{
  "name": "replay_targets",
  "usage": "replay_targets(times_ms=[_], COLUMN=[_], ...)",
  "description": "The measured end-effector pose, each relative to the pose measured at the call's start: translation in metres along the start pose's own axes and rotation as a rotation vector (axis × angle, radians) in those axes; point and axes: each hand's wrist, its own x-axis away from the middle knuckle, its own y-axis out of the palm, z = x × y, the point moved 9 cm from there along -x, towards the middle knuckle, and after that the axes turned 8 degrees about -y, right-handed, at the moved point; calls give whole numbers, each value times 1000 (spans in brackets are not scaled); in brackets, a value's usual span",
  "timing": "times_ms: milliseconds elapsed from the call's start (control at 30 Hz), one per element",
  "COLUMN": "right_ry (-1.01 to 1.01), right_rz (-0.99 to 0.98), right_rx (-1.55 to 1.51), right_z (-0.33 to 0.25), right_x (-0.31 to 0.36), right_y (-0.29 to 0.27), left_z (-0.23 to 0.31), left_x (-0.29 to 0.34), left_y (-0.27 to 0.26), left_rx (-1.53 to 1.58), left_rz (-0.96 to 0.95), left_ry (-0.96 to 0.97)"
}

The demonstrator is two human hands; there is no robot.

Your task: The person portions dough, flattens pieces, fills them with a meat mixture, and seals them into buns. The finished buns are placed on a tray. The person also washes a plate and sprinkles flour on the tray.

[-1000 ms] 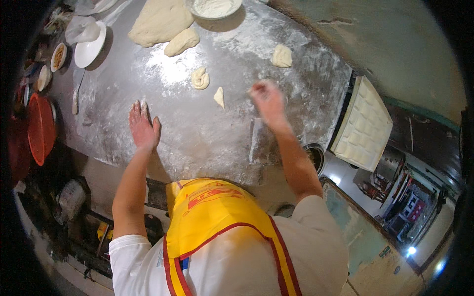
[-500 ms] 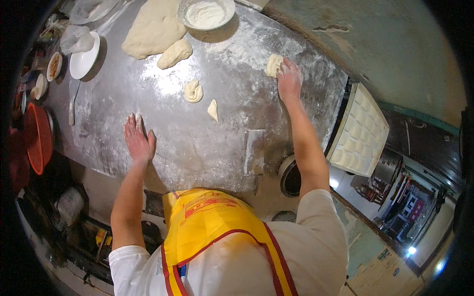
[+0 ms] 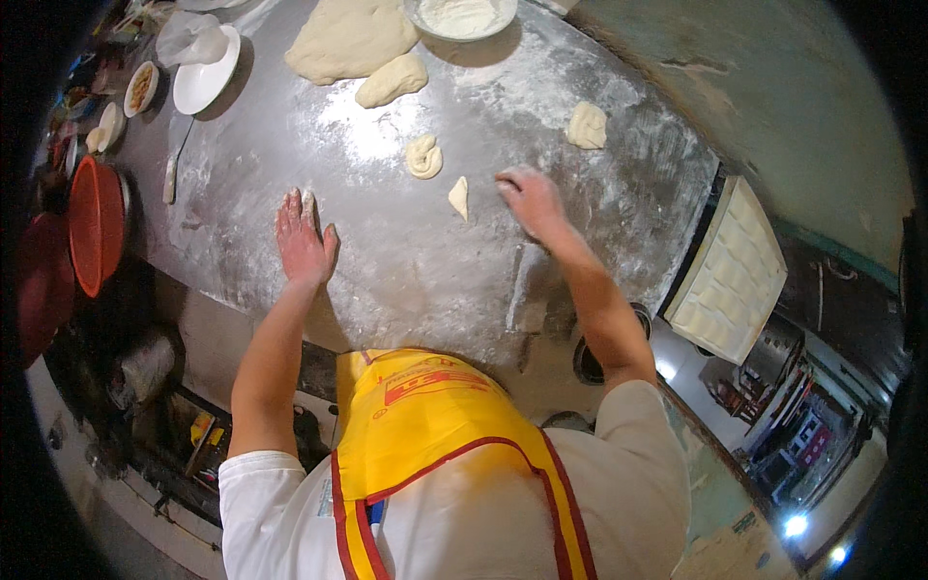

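Observation:
My left hand (image 3: 305, 237) lies flat on the floury metal worktable (image 3: 387, 261), fingers stretched out, holding nothing. My right hand (image 3: 534, 205) hovers over the middle of the table, slightly blurred. Its fingers are loosely bent with a small gap at the tips, and no dough shows in them. Just left of it lies a small triangular dough piece (image 3: 459, 197). A coiled dough piece (image 3: 423, 157) rests a little farther left. Toward the far right sits a folded lump of dough (image 3: 587, 127), apart from both hands. Behind are a dough log (image 3: 391, 80) and a big dough slab (image 3: 348, 39).
A bowl of flour (image 3: 464, 17) stands at the far edge. On the left are a white plate (image 3: 205, 85), a knife (image 3: 171, 179), a small dish of filling (image 3: 141, 89) and a red basin (image 3: 95, 227). A tray of dough pieces (image 3: 732, 275) stands off the right edge.
My right hand has let go of the folded dough lump and moved left and nearer, toward the triangular piece. The left hand stays flat. The whole view has shifted slightly.

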Motion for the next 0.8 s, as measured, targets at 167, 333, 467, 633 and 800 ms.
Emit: replay_targets(times_ms=[167,333,467,633,800], right_ry=[62,-229,329,260,185], right_rz=[-70,-119,94,879,535], right_rx=[58,229,-334,-636,380], right_z=[-36,-77,-4,99,119], right_x=[-1,9,12,4,-11], right_y=[54,67,12,-112,-112], left_z=[-2,0,1,1,3], left_x=[0,0,0,0,-1], left_y=[2,0,-1,0,-1], left_rx=[-1,30,32,12,18], left_rz=[-22,-36,-28,-33,-30], left_ry=[-47,-63,-55,-40,-21])
